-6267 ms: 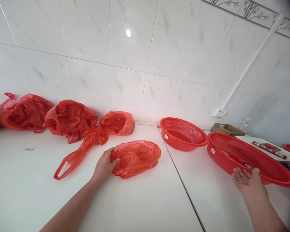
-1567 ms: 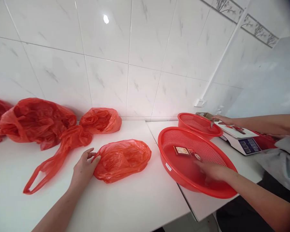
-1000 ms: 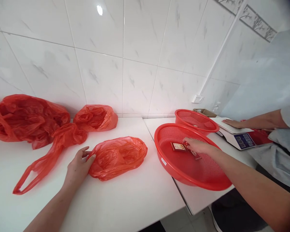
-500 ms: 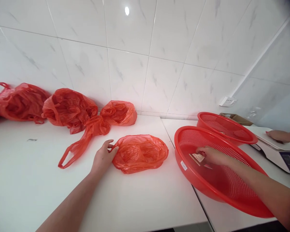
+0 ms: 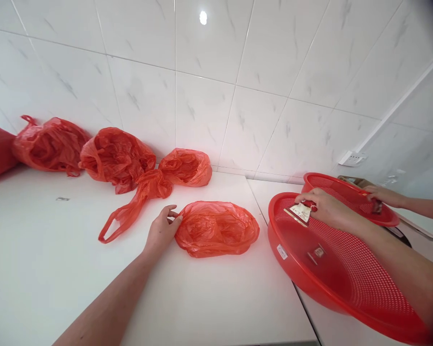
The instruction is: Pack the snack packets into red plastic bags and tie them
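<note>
My left hand (image 5: pixel 163 229) pinches the left rim of a red plastic bag (image 5: pixel 216 229), which lies with its mouth spread upward on the white table. To the right, a large red plastic basket (image 5: pixel 286 259) with perforated sides sits across the gap between two tabletops. My right hand (image 5: pixel 326 210) is over its far left side, closed on a small snack packet (image 5: pixel 299 213) with a cream and dark red wrapper. The fingers partly cover a red piece beside it, perhaps part of a second packet. Another snack packet (image 5: pixel 317 253) lies at the bottom of the basket.
Several crumpled red bags (image 5: pixel 117 156) line the tiled wall at the back left. A co-worker's hand (image 5: pixel 388 197) holds something small over a second red basket (image 5: pixel 391 222) behind the large one. A scale (image 5: pixel 400 235), partly hidden, and a cardboard box (image 5: pixel 350 181) stand there too.
My right hand has picked the packet up from the basket's bottom and raised it toward the rim. My left hand keeps hold of the bag. The co-worker's hand has moved from the scale to the far basket.
</note>
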